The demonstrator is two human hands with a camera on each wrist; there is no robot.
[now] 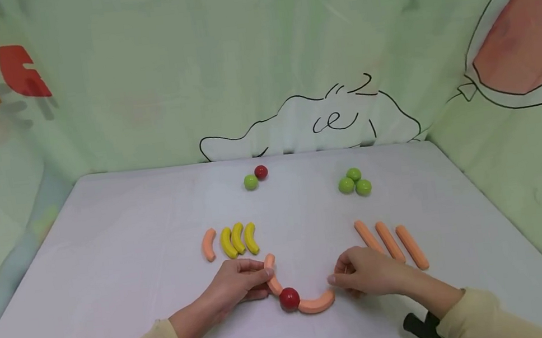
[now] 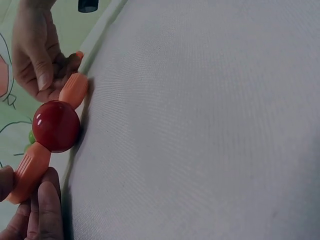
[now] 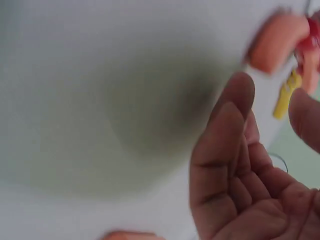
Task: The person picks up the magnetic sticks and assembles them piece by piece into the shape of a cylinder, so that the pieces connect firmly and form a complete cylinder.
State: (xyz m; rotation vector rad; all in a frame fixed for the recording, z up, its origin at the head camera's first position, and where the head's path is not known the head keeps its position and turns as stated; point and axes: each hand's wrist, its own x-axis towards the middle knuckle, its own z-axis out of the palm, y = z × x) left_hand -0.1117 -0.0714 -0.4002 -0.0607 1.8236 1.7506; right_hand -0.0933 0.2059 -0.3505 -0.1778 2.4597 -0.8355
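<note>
My left hand [image 1: 241,282] pinches a curved orange piece [image 1: 272,276] between thumb and fingers. Its lower end meets a shiny red ball [image 1: 289,299], which also shows large in the left wrist view. On the ball's other side, a second curved orange piece [image 1: 317,303] lies on the table, its far end turned up to the right. Close beside that end is my right hand [image 1: 365,271], fingers loosely bent and the thumb apart from them. Nothing sits between the right fingers [image 3: 220,145] in the right wrist view.
Left of centre, several yellow curved pieces [image 1: 238,238] lie beside an orange curved one [image 1: 209,245]. Three straight orange sticks [image 1: 390,242] are behind my right hand. Farther back stand a green ball [image 1: 250,182] touching a red ball [image 1: 261,172], and three green balls [image 1: 363,187].
</note>
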